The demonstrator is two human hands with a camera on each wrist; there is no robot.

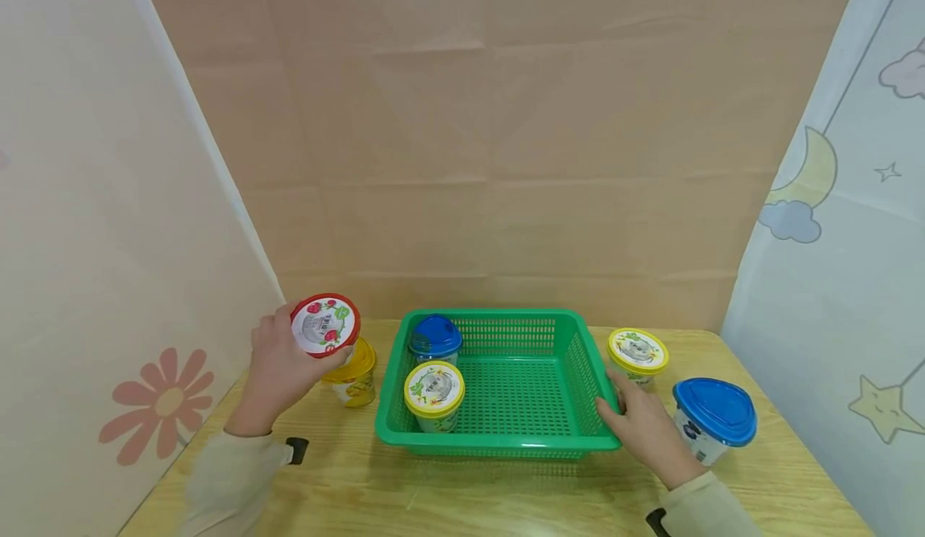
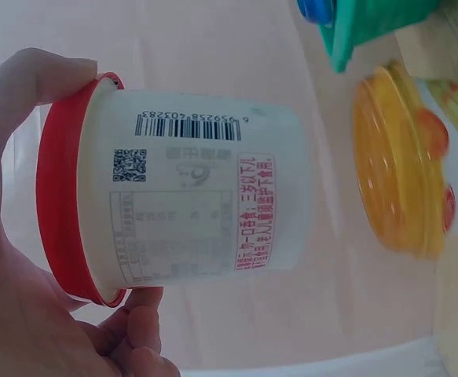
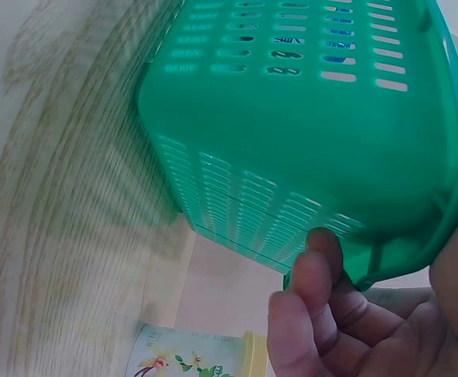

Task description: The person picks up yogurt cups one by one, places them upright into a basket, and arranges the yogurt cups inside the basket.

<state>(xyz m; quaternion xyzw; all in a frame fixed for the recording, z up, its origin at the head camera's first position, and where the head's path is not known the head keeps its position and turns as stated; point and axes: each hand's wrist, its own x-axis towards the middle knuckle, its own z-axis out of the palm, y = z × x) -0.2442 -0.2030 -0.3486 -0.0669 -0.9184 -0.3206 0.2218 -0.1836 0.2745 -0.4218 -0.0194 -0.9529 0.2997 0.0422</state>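
In the head view my left hand grips a paper cup with a red lid, raised at the left with its strawberry-printed lid toward the camera. The left wrist view has the cup's white side with a barcode, thumb and fingers around the red rim. My right hand holds the right rim of a green plastic basket, thumb on top and fingers curled beneath the edge. Inside the basket's left end stand a yellow-lidded cup and a blue-lidded cup.
Behind the raised cup stands an orange-yellow-lidded cup. To the basket's right are another yellow-lidded cup and a larger blue-lidded tub. Paper sheets wall off the back and sides of the wooden table.
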